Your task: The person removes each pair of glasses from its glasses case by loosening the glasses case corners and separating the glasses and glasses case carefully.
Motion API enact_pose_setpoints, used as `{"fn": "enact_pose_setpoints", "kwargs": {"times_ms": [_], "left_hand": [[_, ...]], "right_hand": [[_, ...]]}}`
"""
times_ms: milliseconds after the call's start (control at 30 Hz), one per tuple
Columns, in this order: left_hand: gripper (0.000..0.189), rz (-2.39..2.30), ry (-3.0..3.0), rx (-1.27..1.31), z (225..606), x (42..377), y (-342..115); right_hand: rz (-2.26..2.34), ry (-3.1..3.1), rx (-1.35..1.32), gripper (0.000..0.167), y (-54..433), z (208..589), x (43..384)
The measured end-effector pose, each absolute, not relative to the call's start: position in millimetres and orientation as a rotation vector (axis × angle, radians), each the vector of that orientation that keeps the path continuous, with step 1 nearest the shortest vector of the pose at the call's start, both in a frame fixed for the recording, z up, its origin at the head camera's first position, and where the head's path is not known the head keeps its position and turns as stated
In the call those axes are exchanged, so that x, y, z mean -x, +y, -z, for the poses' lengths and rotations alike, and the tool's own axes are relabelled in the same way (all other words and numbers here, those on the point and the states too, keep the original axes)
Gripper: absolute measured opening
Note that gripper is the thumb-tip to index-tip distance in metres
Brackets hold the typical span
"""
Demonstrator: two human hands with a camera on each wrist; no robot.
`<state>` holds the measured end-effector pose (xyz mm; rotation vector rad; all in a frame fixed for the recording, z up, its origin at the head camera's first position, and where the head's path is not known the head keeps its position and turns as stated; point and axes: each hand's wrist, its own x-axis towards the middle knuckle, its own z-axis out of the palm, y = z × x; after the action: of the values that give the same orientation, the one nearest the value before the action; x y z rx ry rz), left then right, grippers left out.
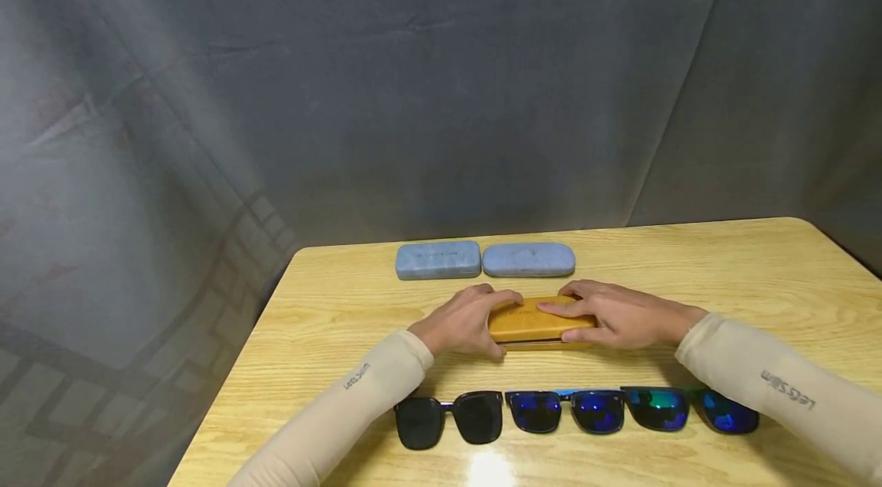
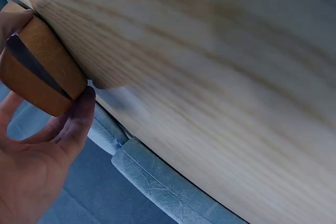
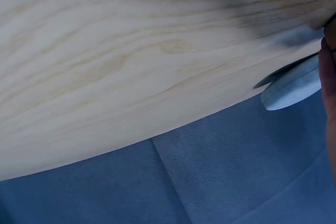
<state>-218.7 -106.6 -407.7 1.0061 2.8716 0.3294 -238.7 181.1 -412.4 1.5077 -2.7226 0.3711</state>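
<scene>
A mustard-yellow glasses case [image 1: 530, 328] lies between both hands on the table, its long side toward me. My left hand [image 1: 465, 322] grips its left end, thumb at the near side and fingers over the far edge. At the other end, my right hand [image 1: 623, 316] holds the case with thumb in front and fingers on the lid. A dark gap runs between lid and base; the left wrist view shows it on the end of the case [image 2: 50, 51], so the lid is slightly raised. Whatever is inside stays hidden. Only the edge of the right hand [image 3: 329, 98] enters the right wrist view.
Two blue-grey glasses cases, one boxy [image 1: 438, 260] and one rounded [image 1: 528, 259], lie behind the yellow case. Along the front are black sunglasses [image 1: 478, 418], blue-lensed sunglasses [image 1: 598, 412] and green-blue sunglasses [image 1: 658, 409], partly under the right forearm. A grey curtain [image 1: 468, 89] hangs behind the table.
</scene>
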Motion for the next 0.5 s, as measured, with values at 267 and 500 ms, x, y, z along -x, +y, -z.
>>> {"fn": "enact_pose_setpoints", "kwargs": {"times_ms": [267, 500], "left_hand": [[0.078, -0.281, 2.883, -1.011, 406.4, 217.9, -106.3], [0.077, -0.205, 2.883, -1.038, 404.2, 215.4, -104.4]], "right_hand": [[-0.299, -2.705, -1.496, 0.056, 178.6, 412.3, 235.3], [-0.259, -2.663, -1.513, 0.055, 177.7, 411.5, 235.4]]}}
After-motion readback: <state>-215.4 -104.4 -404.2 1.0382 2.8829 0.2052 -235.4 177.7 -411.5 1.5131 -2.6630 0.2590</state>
